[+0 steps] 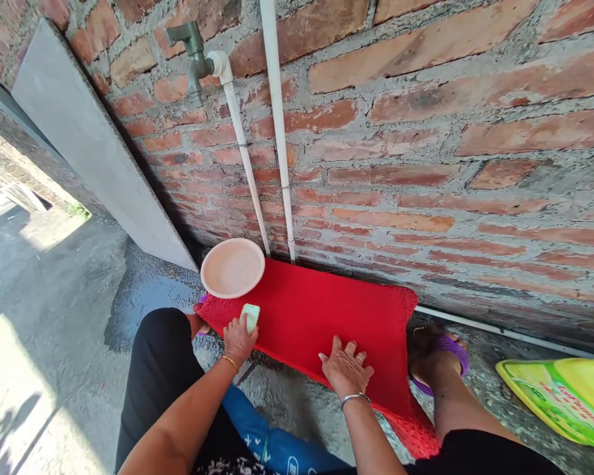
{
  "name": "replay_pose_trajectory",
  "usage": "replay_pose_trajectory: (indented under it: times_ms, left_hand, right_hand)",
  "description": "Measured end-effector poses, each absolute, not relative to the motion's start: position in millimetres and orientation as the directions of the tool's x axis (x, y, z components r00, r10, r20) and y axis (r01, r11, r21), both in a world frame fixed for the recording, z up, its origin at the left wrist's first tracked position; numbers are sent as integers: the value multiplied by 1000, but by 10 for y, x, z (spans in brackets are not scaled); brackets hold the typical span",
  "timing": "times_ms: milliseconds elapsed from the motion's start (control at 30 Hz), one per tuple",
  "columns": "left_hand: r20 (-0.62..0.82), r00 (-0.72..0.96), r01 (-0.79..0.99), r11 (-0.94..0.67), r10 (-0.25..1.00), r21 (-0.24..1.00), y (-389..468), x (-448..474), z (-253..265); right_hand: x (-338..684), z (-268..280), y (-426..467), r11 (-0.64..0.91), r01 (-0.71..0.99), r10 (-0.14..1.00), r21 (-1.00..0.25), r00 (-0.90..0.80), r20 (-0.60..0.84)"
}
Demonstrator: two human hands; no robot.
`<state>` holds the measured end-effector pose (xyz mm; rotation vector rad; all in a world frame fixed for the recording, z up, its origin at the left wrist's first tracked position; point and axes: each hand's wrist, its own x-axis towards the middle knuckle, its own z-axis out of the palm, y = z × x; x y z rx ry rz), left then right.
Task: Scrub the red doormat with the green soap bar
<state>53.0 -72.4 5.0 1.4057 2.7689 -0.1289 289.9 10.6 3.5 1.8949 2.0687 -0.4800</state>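
Left hand holds 1 pale bar near red cloth's edge; room rightward.

Pale green bar over outspread red cloth

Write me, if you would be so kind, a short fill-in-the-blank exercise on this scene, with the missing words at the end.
1. The left hand holds a small pale block by a cloth whose colour is ____.
2. The right hand rests on that cloth, palm facing ____.
3. In the picture, the round basin sits toward the cloth's ____ end.
4. Upright white pipes along the brick wall number ____.

Missing words: red; down; left; two.
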Motion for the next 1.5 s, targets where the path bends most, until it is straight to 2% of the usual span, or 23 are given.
replay_pose_trajectory:
  times_ms: [100,167,200,267,333,400,433,467,533,667,767,867,1000,1067,1100,1133,1200,1267,1333,1400,1500]
  left_hand:
    - [-39,-793,610,790,608,-65,-627,165,165]
    - [-50,-821,571,819,568,-66,-567,182,179]
    - [-64,-800,599,798,596,-67,-544,277,162]
    - [-104,-679,733,677,726,-64,-518,590,89]
    - [-159,-431,902,431,888,-34,-521,954,-5]
    - [-192,-182,982,190,964,24,-532,1220,-67]
    - [-186,-134,989,144,973,40,-533,1280,-74]
    - [-175,-140,988,150,975,45,-527,1282,-61]
    - [-144,-294,953,301,945,28,-496,1125,15]
    - [-90,-661,749,663,745,-16,-410,529,200]
    - [-80,-771,635,772,631,-32,-360,356,199]
    - [-97,-724,688,725,683,-40,-329,620,53]
    - [-154,-374,927,376,915,-19,-334,1177,-150]
    - [-164,-233,972,236,959,-1,-353,1283,-167]
    - [-153,-219,975,222,964,0,-363,1267,-149]
    - [-136,-250,968,252,959,-3,-370,1208,-118]
    - [-102,-409,912,410,907,-12,-373,999,-31]
    - [-94,-602,797,604,793,-9,-360,759,53]
    - [-109,-719,691,723,686,-5,-333,603,105]
    - [-124,-744,662,749,657,-5,-305,612,115]
    - [-140,-636,768,641,759,-8,-294,935,68]
  right_hand:
    - [2896,23,106,73,996,901,-55,-89,-425]
    - [2895,23,105,73,996,907,-54,-89,-411]
    - [2895,25,104,73,996,910,-53,-88,-406]
    - [2896,31,104,72,996,912,-48,-85,-402]
    - [2899,37,105,71,997,912,-42,-82,-402]
    - [2904,42,103,73,997,910,-40,-83,-407]
    - [2906,44,101,74,996,910,-41,-85,-407]
    - [2908,46,99,77,996,911,-42,-87,-403]
    - [2910,52,93,83,996,916,-40,-92,-391]
    - [2907,71,92,83,996,917,-35,-90,-389]
    - [2903,86,100,79,996,915,-33,-85,-395]
    - [2901,106,104,76,997,912,-26,-80,-402]
    - [2901,142,100,78,997,902,-18,-78,-425]
    - [2899,154,97,76,997,901,-15,-75,-427]
    - [2898,157,96,76,997,903,-14,-75,-423]
    - [2897,157,95,78,997,905,-13,-76,-418]
    - [2893,151,95,78,997,908,-10,-75,-413]
    - [2890,141,97,73,997,905,-13,-72,-420]
    - [2888,132,103,68,998,903,-20,-70,-423]
    - [2886,128,109,63,998,903,-27,-69,-424]
    - [2887,137,114,58,998,900,-28,-65,-431]
